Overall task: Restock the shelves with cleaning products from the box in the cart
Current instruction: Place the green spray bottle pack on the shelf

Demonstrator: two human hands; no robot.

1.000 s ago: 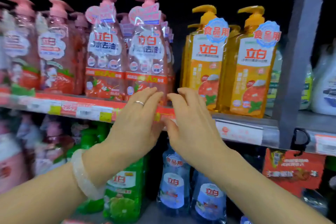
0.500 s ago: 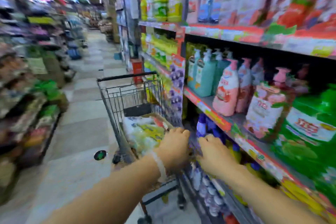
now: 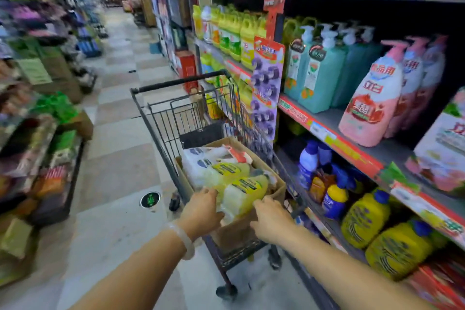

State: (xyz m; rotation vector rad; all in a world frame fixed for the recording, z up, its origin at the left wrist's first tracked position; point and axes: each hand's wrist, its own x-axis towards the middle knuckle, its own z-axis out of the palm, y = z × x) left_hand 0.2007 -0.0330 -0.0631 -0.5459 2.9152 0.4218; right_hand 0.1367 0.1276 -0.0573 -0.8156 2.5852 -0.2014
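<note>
Both hands have left the shelf edge, now at the box (image 3: 241,230) in the cart (image 3: 161,118). Left hand (image 3: 201,211) and right hand (image 3: 270,220) grip curled around a yellow refill pack (image 3: 242,192); next restock begins.

Cart (image 3: 161,118): dark wire metal, matt handle. Box (image 3: 236,231): brown matt cardboard. Refill pouches (image 3: 241,191): glossy, crinkled plastic film. Shelf bottles (image 3: 372,108): smooth, shiny plastic. Floor (image 3: 120,158): polished tiles. Bracelet (image 3: 185,239): pale, translucent, smooth.

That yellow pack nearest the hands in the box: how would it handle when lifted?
The yellow pack looks like a soft, glossy refill pouch, so probably floppy and a bit slippery. It bulges full, so likely heavy for its size. Both hands, left and right, suit it.
</note>
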